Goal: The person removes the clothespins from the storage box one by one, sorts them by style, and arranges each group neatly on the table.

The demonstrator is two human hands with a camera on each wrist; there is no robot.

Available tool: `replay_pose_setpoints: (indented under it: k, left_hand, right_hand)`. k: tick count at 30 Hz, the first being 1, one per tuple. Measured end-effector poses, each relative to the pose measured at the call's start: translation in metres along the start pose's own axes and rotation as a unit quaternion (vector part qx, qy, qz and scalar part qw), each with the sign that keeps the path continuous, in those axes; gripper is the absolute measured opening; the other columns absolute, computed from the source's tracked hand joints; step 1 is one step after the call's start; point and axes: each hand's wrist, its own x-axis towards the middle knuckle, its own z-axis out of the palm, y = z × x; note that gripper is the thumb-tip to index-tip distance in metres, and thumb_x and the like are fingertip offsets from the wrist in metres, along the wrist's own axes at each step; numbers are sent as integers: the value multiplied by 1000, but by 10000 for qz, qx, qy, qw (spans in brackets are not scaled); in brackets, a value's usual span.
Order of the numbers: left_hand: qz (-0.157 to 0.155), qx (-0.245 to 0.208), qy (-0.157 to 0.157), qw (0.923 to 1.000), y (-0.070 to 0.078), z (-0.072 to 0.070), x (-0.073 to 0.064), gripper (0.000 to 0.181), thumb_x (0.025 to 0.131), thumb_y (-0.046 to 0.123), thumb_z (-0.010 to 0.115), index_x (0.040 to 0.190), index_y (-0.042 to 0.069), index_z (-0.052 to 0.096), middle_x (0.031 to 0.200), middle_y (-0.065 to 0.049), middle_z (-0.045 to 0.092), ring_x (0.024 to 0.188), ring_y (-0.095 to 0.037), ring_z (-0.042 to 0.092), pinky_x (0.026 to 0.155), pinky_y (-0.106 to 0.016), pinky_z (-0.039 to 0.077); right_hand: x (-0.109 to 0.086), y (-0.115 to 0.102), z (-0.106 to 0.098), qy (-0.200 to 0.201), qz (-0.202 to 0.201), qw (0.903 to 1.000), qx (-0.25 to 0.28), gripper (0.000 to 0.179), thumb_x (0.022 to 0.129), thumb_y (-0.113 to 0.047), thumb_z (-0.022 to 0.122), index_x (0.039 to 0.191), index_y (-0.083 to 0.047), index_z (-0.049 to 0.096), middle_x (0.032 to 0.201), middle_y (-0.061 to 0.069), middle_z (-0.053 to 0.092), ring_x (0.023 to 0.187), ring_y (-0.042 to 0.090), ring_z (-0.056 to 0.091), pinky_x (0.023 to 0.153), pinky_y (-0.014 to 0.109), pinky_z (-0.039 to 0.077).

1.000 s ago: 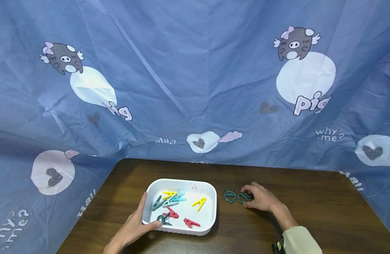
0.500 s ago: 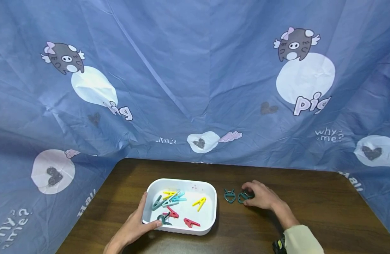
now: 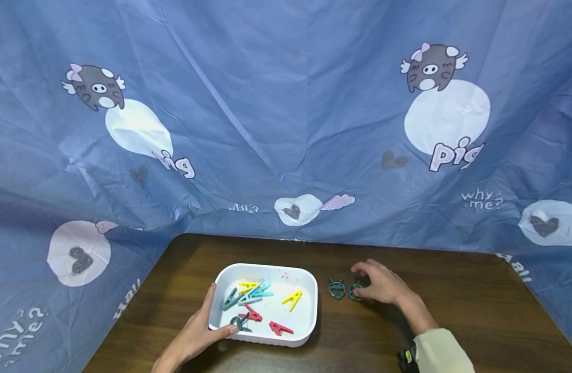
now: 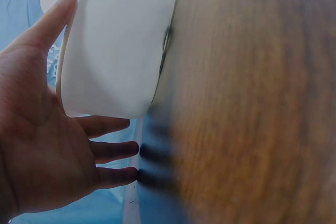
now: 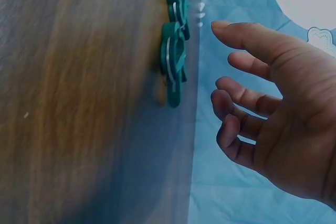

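My left hand (image 3: 194,331) spans the near left corner of a white plastic tray (image 3: 309,277). Its thumb rests on the near rim and its straight fingers lie along the left side; in the left wrist view, several fingers (image 4: 113,152) extend past the wall. Two dark green ring-shaped clips, a left one (image 3: 336,289) and a right one (image 3: 353,295), lie side by side on the table. Over the right clip, partly covering it, is my right hand (image 3: 383,284). In the right wrist view its fingers are loosely bent, apart from the clips, with nothing between them.
Inside the tray are yellow clothespins (image 3: 292,299), red clothespins (image 3: 280,328), teal and light blue clothespins (image 3: 262,291), and another dark green clip (image 3: 240,324). The dark wooden table (image 3: 453,300) ends at a blue patterned curtain (image 3: 286,129) behind.
My right hand has shifted slightly up and to the left, its fingers spreading off the right clip. That clip sits slightly closer to the left one. The left hand and tray stay put.
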Motion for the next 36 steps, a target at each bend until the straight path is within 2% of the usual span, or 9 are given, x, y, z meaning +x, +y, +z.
replay_pose_setpoints:
  k: [12, 21, 29, 36]
  left_hand:
    - [104, 1, 74, 9999, 0, 0, 0, 119, 79, 37, 83, 161, 2, 3, 162, -31, 23, 141, -45, 41, 113, -59, 35]
    - [79, 19, 68, 9999, 1, 0, -2, 119, 79, 38, 83, 161, 3, 4, 160, -31, 28, 139, -43, 44, 112, -58, 36]
    - [85, 29, 81, 9999, 0, 0, -3, 119, 79, 39, 83, 161, 2, 5, 161, -30, 27, 139, -43, 44, 112, -58, 36]
    - [18, -63, 25, 10000, 1, 0, -2, 119, 79, 38, 83, 161, 3, 4, 163, -29, 22, 142, -44, 40, 113, -59, 34]
  right_hand:
    - [11, -30, -2, 197, -421, 9989, 26, 48, 76, -24, 86, 119, -13, 68, 108, 10, 66, 101, 27, 64, 78, 43, 53]
    - [16, -61, 3, 188, -645, 9976, 173, 47, 78, -25, 84, 120, -14, 68, 112, 9, 66, 105, 27, 65, 81, 43, 54]
    - [22, -92, 10, 207, -971, 9950, 131, 47, 77, -28, 85, 119, -17, 68, 106, 2, 65, 94, 15, 61, 70, 31, 49]
    - [26, -111, 13, -64, -1000, 9941, 427, 48, 80, -25, 84, 124, -13, 67, 112, 7, 65, 97, 21, 62, 78, 39, 52]
